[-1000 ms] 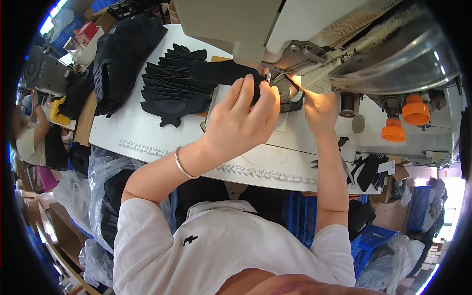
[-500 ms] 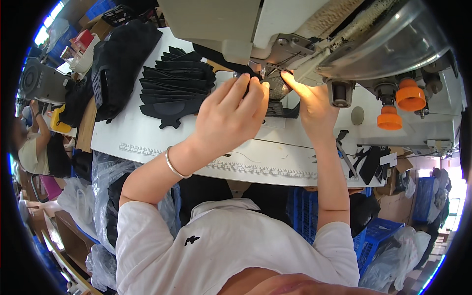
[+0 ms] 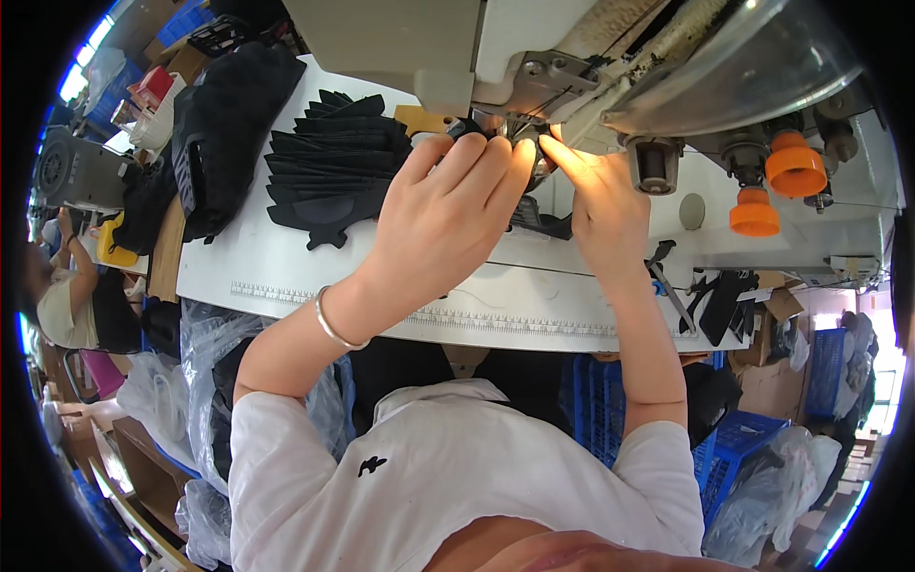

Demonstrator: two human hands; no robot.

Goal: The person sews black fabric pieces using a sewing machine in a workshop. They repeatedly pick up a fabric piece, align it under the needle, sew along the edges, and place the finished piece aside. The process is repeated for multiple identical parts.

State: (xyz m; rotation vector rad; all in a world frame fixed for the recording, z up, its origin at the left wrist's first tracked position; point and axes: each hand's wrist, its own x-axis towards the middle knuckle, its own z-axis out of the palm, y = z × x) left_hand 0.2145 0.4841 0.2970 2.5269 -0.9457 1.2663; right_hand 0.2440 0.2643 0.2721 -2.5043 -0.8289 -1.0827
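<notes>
showing plain black, mostly hidden: thin piece (image 3: 465, 126) at left hand (image 3: 448, 205); right hand (image 3: 608, 208) near; cannot tell whether either grip pinches.

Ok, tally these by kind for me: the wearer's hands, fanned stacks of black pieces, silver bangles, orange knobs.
Hands, left hand and right hand: 2
Fanned black stack: 1
Silver bangle: 1
Orange knobs: 2
Total: 6

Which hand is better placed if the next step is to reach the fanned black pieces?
Probably the left hand: the fanned black pieces lie just to its left. The right hand is farther, with the left hand between. Both hands' fingers are near the sewing machine.
</notes>
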